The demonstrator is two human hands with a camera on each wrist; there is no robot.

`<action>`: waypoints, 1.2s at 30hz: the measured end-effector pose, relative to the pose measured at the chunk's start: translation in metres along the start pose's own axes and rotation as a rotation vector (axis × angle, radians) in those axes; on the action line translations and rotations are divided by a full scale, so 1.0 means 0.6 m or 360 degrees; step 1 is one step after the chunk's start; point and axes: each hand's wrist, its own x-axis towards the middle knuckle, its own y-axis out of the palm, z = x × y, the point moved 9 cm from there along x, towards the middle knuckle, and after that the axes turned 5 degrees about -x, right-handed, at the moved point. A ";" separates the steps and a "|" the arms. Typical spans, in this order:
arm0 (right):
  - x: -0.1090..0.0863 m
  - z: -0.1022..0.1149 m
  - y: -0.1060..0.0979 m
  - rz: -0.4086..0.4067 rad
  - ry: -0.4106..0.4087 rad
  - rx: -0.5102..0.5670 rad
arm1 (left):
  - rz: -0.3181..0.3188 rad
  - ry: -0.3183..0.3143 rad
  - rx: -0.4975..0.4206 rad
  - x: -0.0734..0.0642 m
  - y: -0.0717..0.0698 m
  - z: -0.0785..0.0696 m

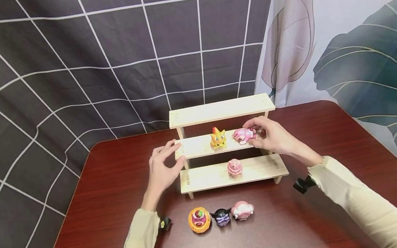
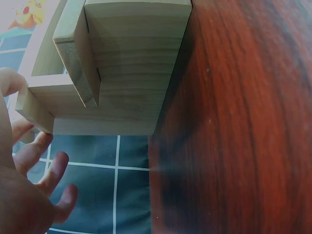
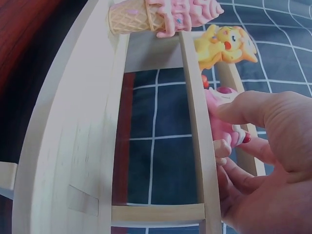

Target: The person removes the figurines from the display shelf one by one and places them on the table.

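Observation:
My right hand (image 1: 268,134) pinches a pink figurine (image 1: 244,135) between thumb and fingers on the middle step of a pale wooden three-tier shelf (image 1: 201,146). The figurine lies sideways, its head towards the left. At the left end of that step, my left hand (image 1: 162,165) holds the board, thumb at the front and fingertips at the back; its other fingers are spread in the left wrist view. Left of the pink figurine stands a yellow figurine (image 1: 217,138) with a red tip. A pink ice-cream cone toy (image 3: 165,14) stands on the lowest step.
In front of the shelf, a row of toys lies on the reddish-brown table (image 1: 116,183): a round orange one (image 1: 199,220), a black and purple one (image 1: 222,217) and a pink and white one (image 1: 243,210). A dark checked curtain (image 1: 117,39) hangs behind.

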 end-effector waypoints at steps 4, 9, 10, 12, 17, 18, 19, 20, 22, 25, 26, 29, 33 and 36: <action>0.002 -0.003 0.002 0.0015 -0.0012 -0.0033 | 0.0003 0.0001 -0.0008 0.000 0.000 0.000; 0.004 -0.002 0.004 0.0027 -0.0045 -0.0038 | 0.0001 0.0002 -0.0002 0.000 -0.001 0.000; 0.004 -0.002 0.005 0.0029 -0.0048 -0.0036 | 0.0001 0.0002 -0.0001 0.000 -0.001 0.000; 0.004 -0.002 0.005 0.0029 -0.0056 -0.0037 | 0.0003 0.0001 -0.0003 0.000 -0.001 -0.001; 0.005 -0.002 0.004 0.0030 -0.0067 -0.0039 | 0.0005 0.0004 -0.0009 0.000 0.000 -0.004; 0.005 -0.002 0.004 0.0032 -0.0068 -0.0042 | 0.0005 0.0006 -0.0007 0.000 0.000 -0.004; 0.005 -0.002 0.004 0.0035 -0.0069 -0.0044 | 0.0005 0.0006 -0.0006 0.000 -0.001 -0.004; 0.005 -0.002 0.004 0.0038 -0.0069 -0.0045 | 0.0005 0.0007 -0.0004 0.000 -0.001 -0.004; 0.005 -0.002 0.004 0.0048 -0.0065 -0.0046 | 0.0004 0.0009 -0.0005 0.000 -0.001 -0.005; 0.005 -0.002 0.004 0.0060 -0.0058 -0.0045 | 0.0003 0.0009 -0.0009 0.001 0.000 -0.005; 0.005 -0.001 0.004 0.0064 -0.0055 -0.0041 | 0.0004 0.0009 -0.0009 0.001 0.000 -0.004; 0.006 -0.001 0.004 0.0069 -0.0054 -0.0036 | 0.0005 0.0005 -0.0009 0.001 0.000 -0.004; 0.005 -0.001 0.005 0.0065 -0.0059 -0.0038 | 0.0002 0.0002 -0.0011 0.001 -0.001 -0.004; 0.006 -0.002 0.004 0.0053 -0.0061 -0.0048 | -0.0004 0.0007 -0.0014 0.001 -0.001 -0.005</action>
